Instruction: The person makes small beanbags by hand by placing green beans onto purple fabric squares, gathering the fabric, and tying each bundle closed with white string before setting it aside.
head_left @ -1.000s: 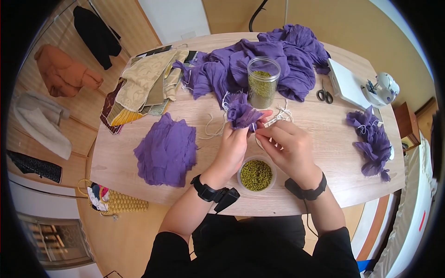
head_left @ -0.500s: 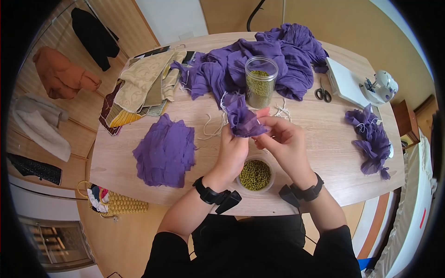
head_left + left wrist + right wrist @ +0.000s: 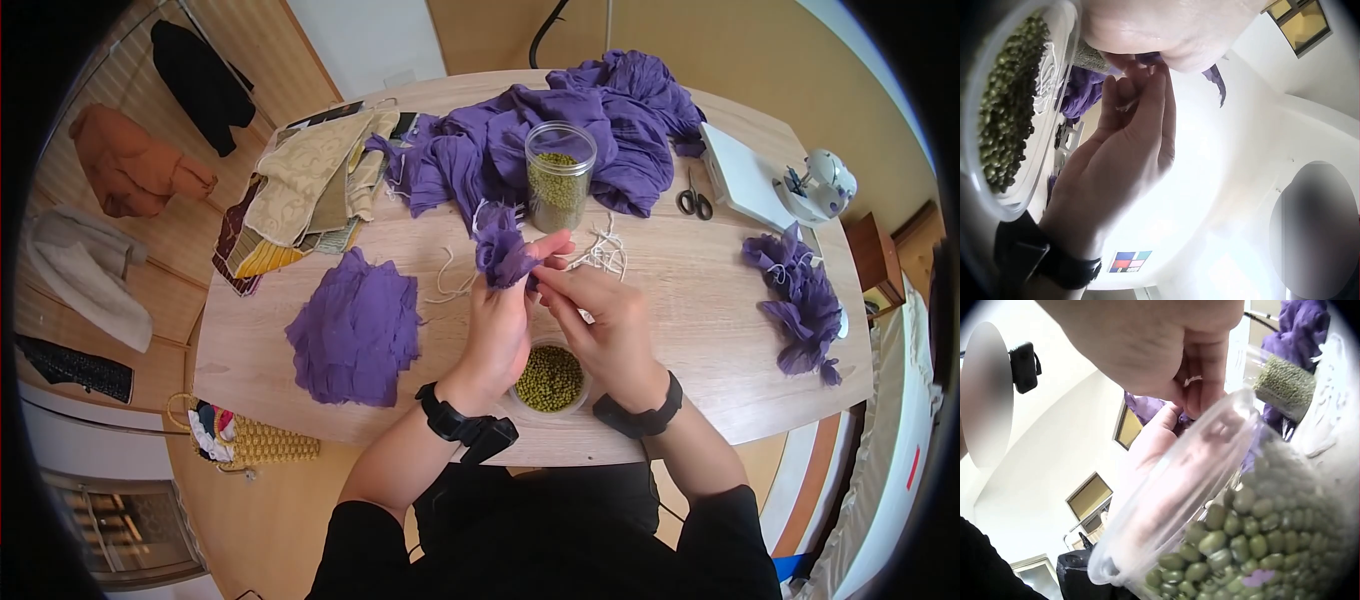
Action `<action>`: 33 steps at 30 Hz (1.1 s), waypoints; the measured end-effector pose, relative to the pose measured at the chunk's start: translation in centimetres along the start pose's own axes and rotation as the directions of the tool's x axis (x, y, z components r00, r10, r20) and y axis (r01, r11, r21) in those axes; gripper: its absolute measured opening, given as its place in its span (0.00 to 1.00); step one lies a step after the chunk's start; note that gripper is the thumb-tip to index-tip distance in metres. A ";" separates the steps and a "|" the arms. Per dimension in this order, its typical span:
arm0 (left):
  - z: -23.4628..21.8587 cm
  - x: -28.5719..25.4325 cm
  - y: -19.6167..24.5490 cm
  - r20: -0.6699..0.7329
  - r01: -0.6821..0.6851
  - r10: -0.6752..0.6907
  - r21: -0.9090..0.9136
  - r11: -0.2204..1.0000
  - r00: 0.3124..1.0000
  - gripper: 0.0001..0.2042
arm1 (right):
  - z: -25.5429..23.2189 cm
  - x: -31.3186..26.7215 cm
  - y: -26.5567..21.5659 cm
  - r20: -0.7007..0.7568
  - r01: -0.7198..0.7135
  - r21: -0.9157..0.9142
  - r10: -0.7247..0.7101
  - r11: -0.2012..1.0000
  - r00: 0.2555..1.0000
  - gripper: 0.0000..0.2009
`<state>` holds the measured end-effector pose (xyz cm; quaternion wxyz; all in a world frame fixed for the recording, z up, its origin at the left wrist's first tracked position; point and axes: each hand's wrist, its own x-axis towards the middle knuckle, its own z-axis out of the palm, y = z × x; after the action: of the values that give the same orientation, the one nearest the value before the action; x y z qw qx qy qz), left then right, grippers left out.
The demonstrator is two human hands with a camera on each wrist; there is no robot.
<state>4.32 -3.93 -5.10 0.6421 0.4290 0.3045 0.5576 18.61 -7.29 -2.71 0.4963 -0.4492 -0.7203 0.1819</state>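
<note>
In the head view the left hand (image 3: 497,332) grips a gathered bundle of purple cloth (image 3: 503,255), its ruffled part standing out above the thumb. The right hand (image 3: 607,318) meets it from the right, thumb and forefinger pinching at the bundle's underside. A bit of white string (image 3: 1193,380) shows at the right fingers in the right wrist view. Just below the hands sits a round tub of green beans (image 3: 548,378). In the left wrist view the right hand's (image 3: 1125,140) fingertips are bunched together against the left hand, which hides most of the cloth there.
A tall jar of beans (image 3: 559,185) stands behind the hands, beside white strings (image 3: 604,252) and a large purple cloth (image 3: 640,140). Stacked purple pieces (image 3: 355,328) lie left. Scissors (image 3: 694,197), a white sewing machine (image 3: 828,187) and purple ruffles (image 3: 800,305) are at right.
The right hand has moved from the cloth's ruffled edge down to its underside, its fingers now pinched closer. The bundle in the left hand has turned and looks narrower.
</note>
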 end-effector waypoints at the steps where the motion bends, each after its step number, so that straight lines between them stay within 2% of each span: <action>1: 0.2 -0.1 0.0 0.000 0.001 -0.001 0.000 1.000 1.000 0.21 | 0.2 -0.1 0.2 -0.021 0.040 -0.023 -0.041 0.999 0.999 0.13; 5: 0.8 -0.6 0.2 0.055 -0.046 0.045 0.008 0.999 0.997 0.20 | 0.6 -0.5 0.8 -0.073 0.093 -0.064 -0.098 0.994 0.993 0.12; 7: 1.0 -0.7 0.4 0.086 -0.063 0.060 0.024 0.998 0.994 0.19 | 0.4 -0.4 0.1 -0.097 0.030 -0.011 -0.031 0.999 0.995 0.11; 11: 1.3 -1.2 0.9 0.157 -0.033 0.025 0.051 0.998 0.987 0.20 | 0.0 -0.2 -0.3 -0.105 0.019 -0.020 -0.021 1.000 0.994 0.10; 13: 1.6 -1.2 1.2 0.184 -0.019 0.006 0.066 0.998 0.983 0.21 | -0.1 -0.1 -0.3 -0.120 -0.024 0.081 0.034 0.996 0.992 0.08; 14: 2.0 -1.2 1.3 0.198 -0.069 0.055 0.067 0.995 0.979 0.24 | -0.2 -0.2 0.1 -0.120 -0.024 0.081 0.034 0.996 0.992 0.08; 16: 2.0 -0.9 1.5 0.212 -0.121 0.105 0.066 0.990 0.972 0.28 | -0.3 -0.2 1.1 -0.038 -0.251 0.408 0.291 0.878 0.956 0.08; 17: 1.4 -0.6 1.6 0.274 -0.058 0.068 -0.047 0.997 0.959 0.28 | -0.7 0.0 1.2 -0.039 -0.250 0.408 0.290 0.878 0.956 0.08; 19: 0.1 0.0 1.1 0.375 0.067 0.050 -0.293 0.954 0.926 0.27 | -1.4 0.6 0.9 0.023 -0.298 0.634 0.368 0.714 0.929 0.08; 20: -0.1 0.0 0.7 0.375 0.066 0.051 -0.293 0.954 0.926 0.27 | -1.5 0.7 1.0 0.023 -0.298 0.634 0.367 0.714 0.930 0.08; 21: 0.2 -0.1 0.9 0.243 0.056 0.013 -0.272 0.961 0.970 0.24 | -1.7 0.8 1.2 0.074 -0.344 0.670 0.402 0.658 0.913 0.09; 22: 0.6 -0.3 1.1 0.104 0.049 -0.024 -0.249 0.967 0.994 0.20 | -1.7 0.8 1.3 0.127 -0.390 0.700 0.433 0.598 0.892 0.09; 23: 1.2 -0.4 1.4 0.025 0.019 -0.014 -0.224 0.974 1.000 0.18 | -1.7 0.8 1.3 0.156 -0.413 0.714 0.446 0.566 0.881 0.08; 27: 0.0 -0.3 0.7 0.104 0.020 0.011 -0.288 0.958 0.995 0.14 | -1.4 0.7 1.7 0.217 -0.443 0.732 0.440 0.517 0.871 0.08; 29: -0.6 -0.2 0.1 0.065 -0.008 0.020 -0.178 0.984 0.998 0.11 | -1.5 0.8 1.7 0.230 -0.447 0.778 0.462 0.441 0.856 0.08; 30: -0.4 -0.2 0.4 0.064 -0.008 0.020 -0.179 0.984 0.998 0.11 | -1.7 0.9 1.8 0.231 -0.448 0.778 0.462 0.441 0.856 0.08; 32: 0.0 -0.1 1.2 -0.014 -0.042 0.041 -0.018 0.999 0.999 0.05 | -2.2 1.1 2.2 0.231 -0.455 0.772 0.472 0.443 0.851 0.08; 33: -0.1 0.0 1.3 -0.015 -0.042 0.042 -0.017 0.999 0.999 0.05 | -2.6 1.3 2.4 0.231 -0.455 0.773 0.471 0.443 0.851 0.08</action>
<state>3.65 -3.85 -4.02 0.6317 0.4256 0.2953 0.5768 21.87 -5.43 -2.57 0.5814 -0.3552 -0.4026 0.6114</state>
